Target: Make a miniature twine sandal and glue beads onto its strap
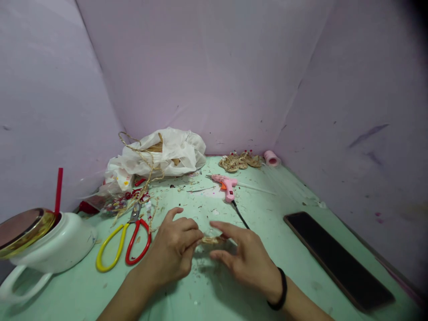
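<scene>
A small piece of braided straw (211, 240) is pinched at its left end by the fingertips of my left hand (177, 249). The index finger of that hand sticks up away from the piece. My right hand (245, 252), with a black band on its wrist, has thumb and fingers spread around the right end of the straw. Whether a finger touches it I cannot tell, as part of that end is hidden. Beyond the hands lies a pink glue gun (229, 187), its nozzle toward the left. Scissors (133, 223) with one yellow and one red handle lie left of my left hand.
Straw shapes (239, 162) with red beads sit at the back beside a pink spool (271, 158). A white plastic bag (180, 154) and loose straw cord (152, 165) are back left. At left is a white lidded pot (63, 249); at right, a phone (337, 258).
</scene>
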